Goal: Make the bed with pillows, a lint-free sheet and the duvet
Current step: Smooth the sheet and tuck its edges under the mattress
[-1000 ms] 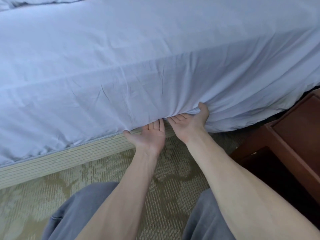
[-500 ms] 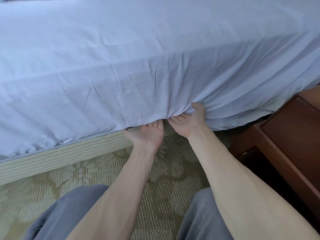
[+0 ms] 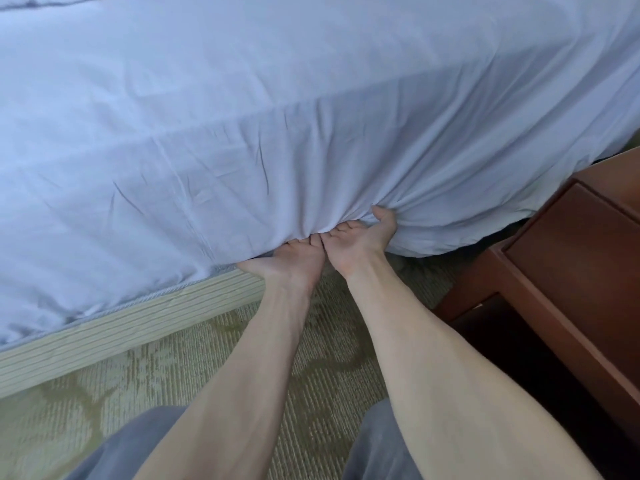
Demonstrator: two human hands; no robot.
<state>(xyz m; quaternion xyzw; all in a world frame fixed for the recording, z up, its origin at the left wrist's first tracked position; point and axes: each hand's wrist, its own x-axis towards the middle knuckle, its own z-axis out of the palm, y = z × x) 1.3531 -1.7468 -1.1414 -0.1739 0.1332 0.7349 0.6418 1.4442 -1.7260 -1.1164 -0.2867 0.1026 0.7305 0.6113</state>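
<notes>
A pale blue sheet (image 3: 311, 133) covers the mattress and hangs over its near side. My left hand (image 3: 291, 263) lies palm up at the sheet's lower edge, its fingers reaching under the fabric where the mattress meets the bed base (image 3: 138, 323). Right beside it, touching, my right hand (image 3: 360, 240) is also palm up with its fingers under the sheet and its thumb pressed against the bunched cloth. Folds radiate from that spot. The fingertips of both hands are hidden. To the right of my hands the sheet edge hangs loose.
A dark wooden nightstand (image 3: 571, 271) stands close on the right, near my right forearm. Patterned green carpet (image 3: 173, 393) lies below, with my grey trouser knees (image 3: 138, 445) at the bottom. A bit of other bedding (image 3: 34, 0) shows at the top left.
My right thumb has come down from standing up to pressing on the sheet. Both hands have slid slightly further under the sheet's edge and closer together.
</notes>
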